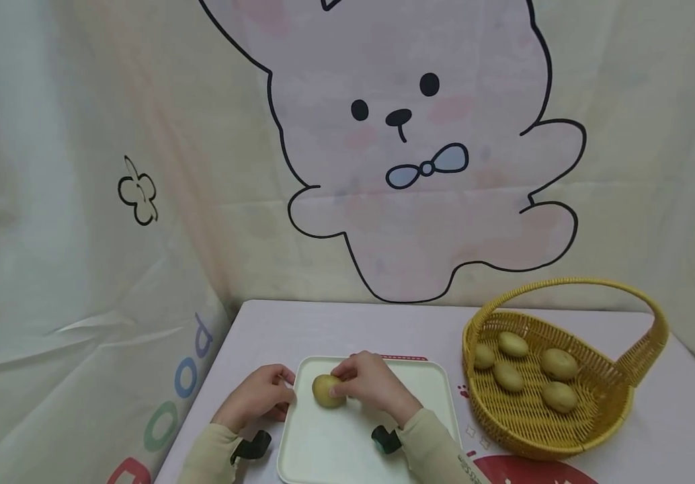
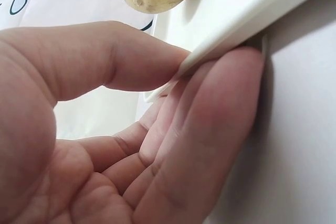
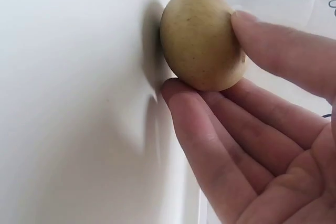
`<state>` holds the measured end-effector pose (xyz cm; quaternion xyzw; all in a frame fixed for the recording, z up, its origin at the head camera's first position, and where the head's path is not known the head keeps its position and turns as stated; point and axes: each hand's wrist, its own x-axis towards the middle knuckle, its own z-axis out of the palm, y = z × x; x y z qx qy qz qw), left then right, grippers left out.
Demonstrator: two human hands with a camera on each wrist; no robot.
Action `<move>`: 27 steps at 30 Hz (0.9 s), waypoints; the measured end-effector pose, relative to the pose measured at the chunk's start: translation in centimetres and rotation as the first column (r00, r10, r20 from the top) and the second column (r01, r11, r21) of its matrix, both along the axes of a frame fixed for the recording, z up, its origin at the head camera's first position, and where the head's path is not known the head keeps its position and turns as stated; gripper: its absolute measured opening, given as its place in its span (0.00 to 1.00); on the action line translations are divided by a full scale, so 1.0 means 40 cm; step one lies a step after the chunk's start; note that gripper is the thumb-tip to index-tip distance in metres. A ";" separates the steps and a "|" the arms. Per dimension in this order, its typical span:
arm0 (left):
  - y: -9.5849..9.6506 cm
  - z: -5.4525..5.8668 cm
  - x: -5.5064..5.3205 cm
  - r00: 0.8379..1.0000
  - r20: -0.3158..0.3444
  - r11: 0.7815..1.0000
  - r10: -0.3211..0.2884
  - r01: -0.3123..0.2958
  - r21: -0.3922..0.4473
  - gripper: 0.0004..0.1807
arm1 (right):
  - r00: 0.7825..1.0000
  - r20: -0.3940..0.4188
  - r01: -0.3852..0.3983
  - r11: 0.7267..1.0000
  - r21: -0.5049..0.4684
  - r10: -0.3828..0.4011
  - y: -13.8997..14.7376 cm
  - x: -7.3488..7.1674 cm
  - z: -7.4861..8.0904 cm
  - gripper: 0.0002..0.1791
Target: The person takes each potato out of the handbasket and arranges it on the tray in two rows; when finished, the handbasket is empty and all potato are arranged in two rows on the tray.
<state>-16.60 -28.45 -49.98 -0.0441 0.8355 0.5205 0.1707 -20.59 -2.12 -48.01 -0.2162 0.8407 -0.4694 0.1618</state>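
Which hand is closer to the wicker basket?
Right. The right hand holds a potato over the white tray, with the basket off to its right; the left hand grips the tray's left edge, across the tray from the basket.

As I watched, the head camera looked forward and down over the surface (image 1: 269, 333), far enough back for the left hand (image 1: 261, 395), right hand (image 1: 374, 386), basket (image 1: 519, 444) and backdrop (image 1: 335, 60). Each wrist camera, tipped sideways, looked along its own hand from very close. All three views shared the tray (image 1: 323, 447) and one potato (image 1: 326, 392).
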 end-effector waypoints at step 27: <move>-0.007 -0.021 -0.007 1.000 -0.022 1.000 -0.019 0.018 -0.020 0.18 | 0.999 -0.032 0.020 0.999 0.027 -0.020 0.054 0.004 0.029 0.19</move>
